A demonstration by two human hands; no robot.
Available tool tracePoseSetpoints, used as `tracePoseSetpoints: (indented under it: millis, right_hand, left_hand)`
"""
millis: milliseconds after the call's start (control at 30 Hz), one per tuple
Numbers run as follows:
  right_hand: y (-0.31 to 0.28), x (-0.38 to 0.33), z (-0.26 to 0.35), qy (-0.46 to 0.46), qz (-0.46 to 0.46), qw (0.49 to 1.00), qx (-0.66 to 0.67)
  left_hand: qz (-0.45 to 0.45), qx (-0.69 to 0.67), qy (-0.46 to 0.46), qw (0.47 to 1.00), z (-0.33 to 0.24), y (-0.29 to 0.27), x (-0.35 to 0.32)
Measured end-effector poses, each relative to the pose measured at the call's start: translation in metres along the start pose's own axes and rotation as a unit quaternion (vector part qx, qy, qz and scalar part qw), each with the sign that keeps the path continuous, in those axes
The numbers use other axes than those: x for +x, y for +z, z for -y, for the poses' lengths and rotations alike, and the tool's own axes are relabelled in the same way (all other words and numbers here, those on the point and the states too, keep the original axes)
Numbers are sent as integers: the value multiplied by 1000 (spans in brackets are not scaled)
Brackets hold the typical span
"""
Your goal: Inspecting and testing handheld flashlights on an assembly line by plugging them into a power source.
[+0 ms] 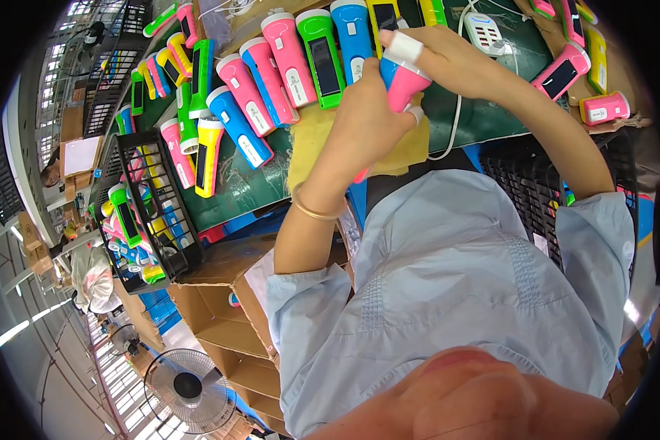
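Note:
My left hand (367, 121) is wrapped around a pink and blue flashlight (405, 89), its body largely hidden by the fingers. My right hand (451, 62) closes over the flashlight's wide white-rimmed end. A white wrap (403, 48) covers one right finger, and a smaller white band circles a left finger. Beneath the hands lies a yellow cloth (312, 143) on the green tabletop (238, 191). Just beyond stands a row of flashlights, among them a green one (321, 62), a blue one (353, 40) and a pink one (290, 62).
A black crate (172, 213) full of colourful flashlights sits at the left table edge. Another black crate (521, 180) is at my right. A white multi-port charger (484, 34) with a cable lies at the back right. More flashlights (565, 70) lie beyond my right arm. Cardboard compartments (220, 315) stand below left.

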State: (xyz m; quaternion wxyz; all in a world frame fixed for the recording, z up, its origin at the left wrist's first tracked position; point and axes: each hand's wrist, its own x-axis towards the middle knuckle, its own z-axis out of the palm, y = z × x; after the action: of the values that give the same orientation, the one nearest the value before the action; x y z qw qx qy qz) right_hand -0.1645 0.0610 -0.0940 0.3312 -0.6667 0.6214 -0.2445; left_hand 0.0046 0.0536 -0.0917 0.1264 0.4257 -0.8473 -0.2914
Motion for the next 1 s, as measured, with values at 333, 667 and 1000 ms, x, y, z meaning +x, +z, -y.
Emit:
tracePoseSetpoints:
  millis: [333, 667, 1000]
  right_hand:
    - [13, -3, -18, -190, -95, 976, -39]
    - [26, 15, -55, -211, -89, 955, -186]
    - [-7, -4, -10, -154, -21, 978, 141]
  left_hand:
    - [70, -84, -9, 994, -6, 4, -1]
    - [51, 25, -19, 998, -5, 16, 0]
    - [222, -580, -104, 777, 6, 10, 0]
